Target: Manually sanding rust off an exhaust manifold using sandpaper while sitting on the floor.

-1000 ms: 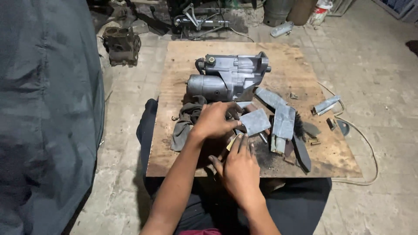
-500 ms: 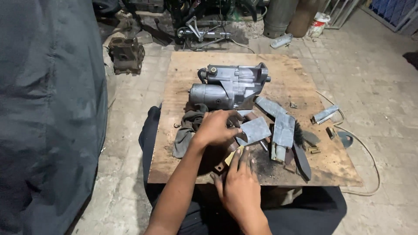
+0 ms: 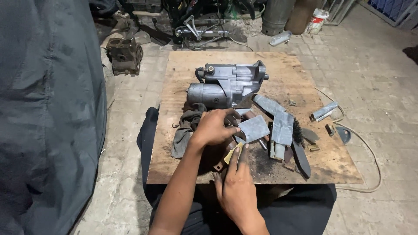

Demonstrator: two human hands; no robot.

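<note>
My left hand (image 3: 215, 126) reaches across the wooden board (image 3: 305, 74), fingers curled down on a small dark part that is mostly hidden under it. Touching its fingertips lies a grey sandpaper sheet (image 3: 254, 128). My right hand (image 3: 235, 187) rests at the board's near edge, fingers stretched forward, pinching a small yellowish strip (image 3: 230, 153) against the board just below the left hand. A grey starter motor (image 3: 226, 85) lies behind both hands. A dark rag (image 3: 185, 128) sits to the left of my left hand.
Folded grey sandpaper pieces (image 3: 283, 126), a wire brush (image 3: 298, 130) and a dark flat blade (image 3: 301, 159) lie right of the hands. On the floor are a metal piece (image 3: 324, 111), a cable (image 3: 370, 174), an engine block (image 3: 125, 54) and a bottle (image 3: 279, 38). Grey cover (image 3: 43, 117) at left.
My right hand has drawn back a little toward the near edge with the yellowish strip. My left hand stays on the dark part. The view has shifted slightly.
</note>
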